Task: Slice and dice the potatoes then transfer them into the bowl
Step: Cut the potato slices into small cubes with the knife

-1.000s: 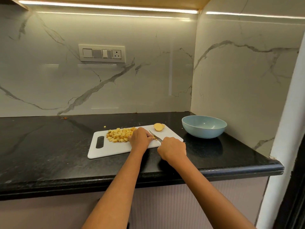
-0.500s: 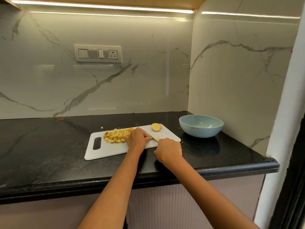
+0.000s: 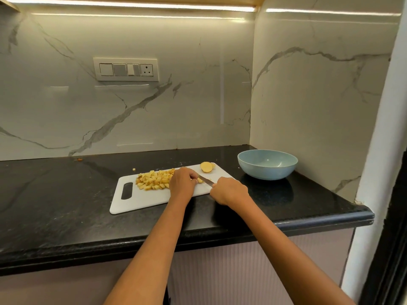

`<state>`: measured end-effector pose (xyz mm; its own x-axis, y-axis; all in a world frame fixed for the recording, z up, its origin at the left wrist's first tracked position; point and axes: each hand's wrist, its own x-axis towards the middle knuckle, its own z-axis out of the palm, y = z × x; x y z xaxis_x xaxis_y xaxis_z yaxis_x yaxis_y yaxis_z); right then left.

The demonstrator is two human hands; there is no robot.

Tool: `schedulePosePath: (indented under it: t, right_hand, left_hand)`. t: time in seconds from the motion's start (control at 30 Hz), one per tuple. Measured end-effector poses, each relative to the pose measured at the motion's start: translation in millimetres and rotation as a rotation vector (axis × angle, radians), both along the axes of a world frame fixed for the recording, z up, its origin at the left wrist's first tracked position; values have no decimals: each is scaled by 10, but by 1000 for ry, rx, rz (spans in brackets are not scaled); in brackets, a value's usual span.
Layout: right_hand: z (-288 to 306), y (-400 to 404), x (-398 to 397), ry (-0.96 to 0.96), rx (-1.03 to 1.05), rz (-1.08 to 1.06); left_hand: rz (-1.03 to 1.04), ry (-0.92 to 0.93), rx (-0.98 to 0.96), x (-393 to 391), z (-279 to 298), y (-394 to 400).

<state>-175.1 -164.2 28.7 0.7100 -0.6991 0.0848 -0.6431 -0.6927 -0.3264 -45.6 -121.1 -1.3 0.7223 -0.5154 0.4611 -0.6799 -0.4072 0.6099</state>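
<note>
Dicing potato on a white cutting board [image 3: 141,201], I grip the knife [image 3: 206,180] in my curled right hand [image 3: 230,190]; its blade slants up-left toward my left hand [image 3: 183,180], whose bent fingers pin a small potato piece [image 3: 200,180]. 1 pale-yellow potato half [image 3: 206,167] lies just beyond, diced cubes [image 3: 154,180] to the left, and the blue bowl [image 3: 267,164] sits empty to the right.

A: Entry, person's body as seen: two forearms, left hand [image 3: 184,183] and right hand [image 3: 230,191].

B: Clothing listed?

A: None visible; both arms bare from the frame edge to the wrists, with no sleeve showing.

B: Rings, watch, bands?

A: None can be made out; fingers [image 3: 193,176] too small to check closely.
</note>
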Motion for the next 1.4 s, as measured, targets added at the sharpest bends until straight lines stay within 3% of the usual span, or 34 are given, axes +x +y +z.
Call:
schedulePosePath:
  t: [0.2, 0.4, 0.57, 0.7, 0.83, 1.1, 1.4]
  right_hand:
    - [-2, -114, 48, -45, 114, 4]
    - [-64, -228, 109, -112, 216, 9]
    - [-62, -336, 135, -286, 297, -66]
    - [-75, -469, 261, -440, 398, -88]
    - [-48, -559, 321, -465, 455, -84]
    - [-84, -598, 334, -461, 413, -25]
    - [-95, -510, 197, -461, 308, -32]
  left_hand:
    - [-51, 0, -117, -54, 45, 35]
    - [-12, -29, -36, -53, 41, 17]
    - [13, -18, -55, -39, 49, 6]
    - [-19, -29, 37, -48, 59, -44]
    - [-95, -60, 207, -51, 77, -115]
    - [-224, -120, 333, -57, 116, -190]
    - [-209, -162, 202, -50, 60, -63]
